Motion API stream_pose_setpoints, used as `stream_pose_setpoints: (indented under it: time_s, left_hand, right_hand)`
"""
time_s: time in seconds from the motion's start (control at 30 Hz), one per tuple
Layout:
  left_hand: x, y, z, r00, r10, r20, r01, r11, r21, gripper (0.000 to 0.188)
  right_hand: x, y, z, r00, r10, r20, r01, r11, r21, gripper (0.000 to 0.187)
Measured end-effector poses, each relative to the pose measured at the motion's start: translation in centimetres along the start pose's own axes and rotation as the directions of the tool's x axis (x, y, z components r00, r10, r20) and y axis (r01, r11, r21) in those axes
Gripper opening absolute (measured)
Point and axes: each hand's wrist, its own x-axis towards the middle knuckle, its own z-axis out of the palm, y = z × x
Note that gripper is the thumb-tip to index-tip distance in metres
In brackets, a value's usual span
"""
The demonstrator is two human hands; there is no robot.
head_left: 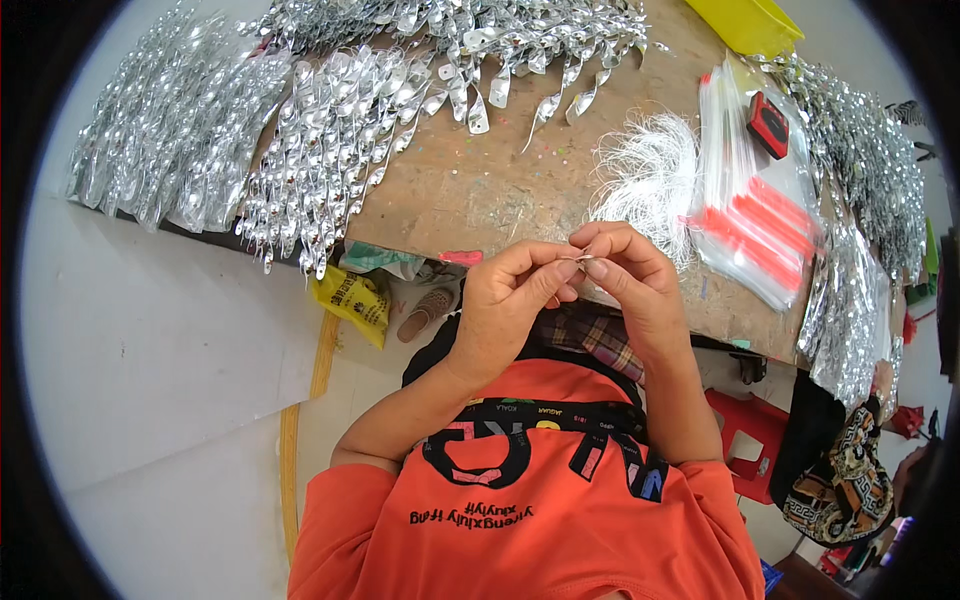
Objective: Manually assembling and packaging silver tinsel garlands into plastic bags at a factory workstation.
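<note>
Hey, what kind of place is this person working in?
Probably a small craft or assembly workshop. A worn wooden table holds heaps of silver foil spirals, a bundle of white threads and clear bags, while both hands pinch a small silver piece.

Orange short-sleeved t-shirt point(520, 520), sleeves ending above elbows. Large black and multicoloured block letters across chest, smaller black lettering below. Plaid trousers point(590, 335) in dark red, grey checks. Forearms bare; left hand point(505, 305) and right hand point(640, 285) without gloves, rings, watch.
</note>
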Motion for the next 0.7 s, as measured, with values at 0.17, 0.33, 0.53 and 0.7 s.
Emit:
stream_pose_setpoints:
  time_s: [0.17,0.33,0.53,0.7]
  left_hand:
    - [0.1,0.0,0.0,0.997,-0.079,-0.003,0.079,0.996,-0.048,0.016]
    - [0.2,-0.2,0.0,0.995,-0.095,0.007,0.095,0.992,-0.085,0.015]
    - [0.2,-0.3,-0.2,0.997,-0.075,0.012,0.075,0.996,-0.038,0.013]
    - [0.1,0.0,-0.3,0.998,-0.044,0.034,0.044,0.999,-0.003,0.012]
  right_hand:
    - [0.1,0.3,-0.5,0.999,-0.043,0.025,0.045,0.996,-0.076,0.006]
    - [0.1,0.6,-1.3,0.995,-0.071,0.064,0.083,0.974,-0.212,0.006]
    - [-0.1,0.6,-1.2,0.998,-0.018,0.060,0.030,0.976,-0.216,0.007]
    - [0.0,0.7,-1.3,0.999,0.021,0.048,-0.009,0.970,-0.243,0.008]
